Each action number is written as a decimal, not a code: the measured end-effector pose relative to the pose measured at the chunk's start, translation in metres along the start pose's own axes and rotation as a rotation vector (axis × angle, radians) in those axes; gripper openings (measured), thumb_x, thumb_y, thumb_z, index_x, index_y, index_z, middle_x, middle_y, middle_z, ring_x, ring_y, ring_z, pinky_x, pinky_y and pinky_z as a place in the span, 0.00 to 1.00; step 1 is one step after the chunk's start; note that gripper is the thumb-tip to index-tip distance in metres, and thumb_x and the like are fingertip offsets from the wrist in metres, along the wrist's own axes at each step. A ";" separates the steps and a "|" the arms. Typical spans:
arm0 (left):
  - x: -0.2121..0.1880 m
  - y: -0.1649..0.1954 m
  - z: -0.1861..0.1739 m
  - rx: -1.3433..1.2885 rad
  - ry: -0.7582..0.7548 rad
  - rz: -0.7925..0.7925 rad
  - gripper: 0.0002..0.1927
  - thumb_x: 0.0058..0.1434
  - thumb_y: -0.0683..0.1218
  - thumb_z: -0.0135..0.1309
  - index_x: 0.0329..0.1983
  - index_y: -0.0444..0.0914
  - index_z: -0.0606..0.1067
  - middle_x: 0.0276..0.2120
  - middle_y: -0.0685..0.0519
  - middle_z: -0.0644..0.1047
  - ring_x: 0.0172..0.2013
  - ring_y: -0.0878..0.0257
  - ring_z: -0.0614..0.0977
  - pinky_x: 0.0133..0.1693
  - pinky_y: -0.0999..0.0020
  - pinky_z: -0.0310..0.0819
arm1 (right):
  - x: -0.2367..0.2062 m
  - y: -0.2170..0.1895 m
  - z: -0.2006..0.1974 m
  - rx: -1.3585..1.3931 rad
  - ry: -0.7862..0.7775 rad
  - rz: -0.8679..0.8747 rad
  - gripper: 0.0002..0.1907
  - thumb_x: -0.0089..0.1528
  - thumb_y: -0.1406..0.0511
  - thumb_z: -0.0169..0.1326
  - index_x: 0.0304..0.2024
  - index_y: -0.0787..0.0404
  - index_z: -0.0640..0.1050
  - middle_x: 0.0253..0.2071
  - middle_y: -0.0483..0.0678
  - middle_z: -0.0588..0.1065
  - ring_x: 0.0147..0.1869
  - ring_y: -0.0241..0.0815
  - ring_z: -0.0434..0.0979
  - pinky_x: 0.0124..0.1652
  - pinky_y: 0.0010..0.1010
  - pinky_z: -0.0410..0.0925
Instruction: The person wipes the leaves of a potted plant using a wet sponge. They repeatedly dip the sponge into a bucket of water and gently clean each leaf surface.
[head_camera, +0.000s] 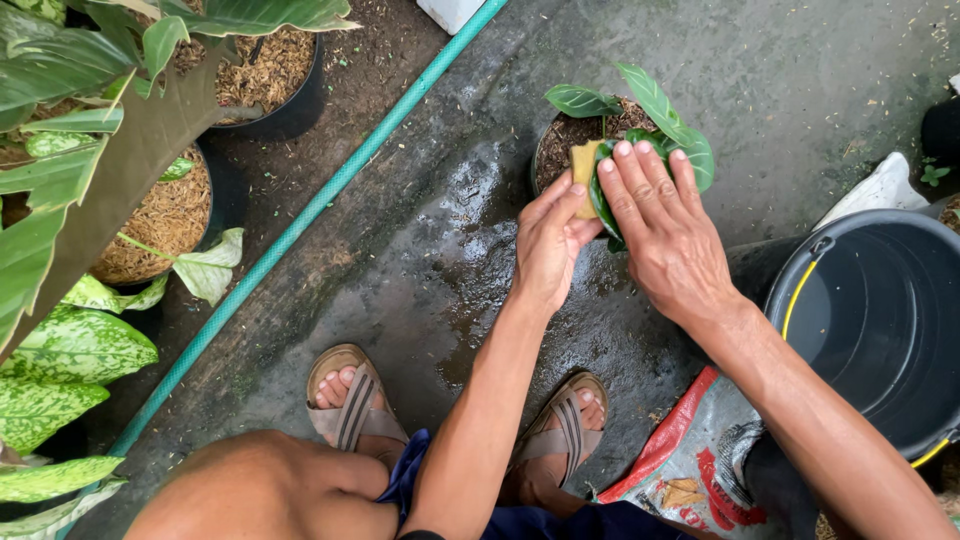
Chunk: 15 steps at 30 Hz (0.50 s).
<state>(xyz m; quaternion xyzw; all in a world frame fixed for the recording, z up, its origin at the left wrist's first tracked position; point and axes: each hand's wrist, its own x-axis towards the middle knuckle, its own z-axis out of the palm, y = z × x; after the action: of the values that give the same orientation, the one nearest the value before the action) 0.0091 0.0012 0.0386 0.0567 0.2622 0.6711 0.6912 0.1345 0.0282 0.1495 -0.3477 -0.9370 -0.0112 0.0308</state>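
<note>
Left hand (548, 245) pinches yellow sponge (584, 166) against leaf (603, 200) — right hand (665, 235), fingers extended flat, backs that leaf from opposite side — small potted plant (620, 135).

At twelve o'clock a small potted plant (590, 140) stands on the wet concrete floor (450, 260); the left hand (548, 245) presses a yellow sponge (584, 170) to a dark leaf (603, 200); the right hand (668, 235) lies flat behind that leaf; a black bucket (880, 320) sits at three o'clock; a green hose (300, 225) runs at ten.
</note>
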 end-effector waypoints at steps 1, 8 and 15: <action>-0.003 0.000 -0.001 -0.022 -0.026 -0.017 0.23 0.74 0.44 0.47 0.69 0.29 0.68 0.53 0.45 0.76 0.49 0.59 0.78 0.58 0.52 0.75 | 0.000 0.000 0.000 -0.018 0.002 0.004 0.40 0.58 0.77 0.52 0.74 0.67 0.62 0.76 0.60 0.59 0.81 0.58 0.56 0.75 0.55 0.49; -0.028 -0.006 -0.002 0.016 -0.081 -0.107 0.23 0.74 0.45 0.46 0.67 0.28 0.69 0.54 0.44 0.78 0.52 0.56 0.82 0.59 0.52 0.77 | 0.006 0.001 -0.005 -0.107 -0.031 -0.006 0.36 0.64 0.71 0.49 0.75 0.68 0.61 0.77 0.61 0.59 0.81 0.59 0.56 0.75 0.57 0.48; -0.039 0.003 -0.009 0.221 -0.118 -0.105 0.23 0.73 0.44 0.47 0.67 0.29 0.70 0.54 0.44 0.79 0.50 0.56 0.83 0.55 0.55 0.80 | 0.008 -0.004 -0.012 -0.299 -0.079 -0.076 0.35 0.65 0.67 0.49 0.75 0.68 0.62 0.77 0.59 0.60 0.81 0.56 0.57 0.74 0.57 0.50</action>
<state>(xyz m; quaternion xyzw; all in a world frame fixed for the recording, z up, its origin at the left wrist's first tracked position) 0.0040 -0.0380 0.0429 0.1581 0.2962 0.5963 0.7292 0.1263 0.0295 0.1624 -0.3126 -0.9380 -0.1380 -0.0587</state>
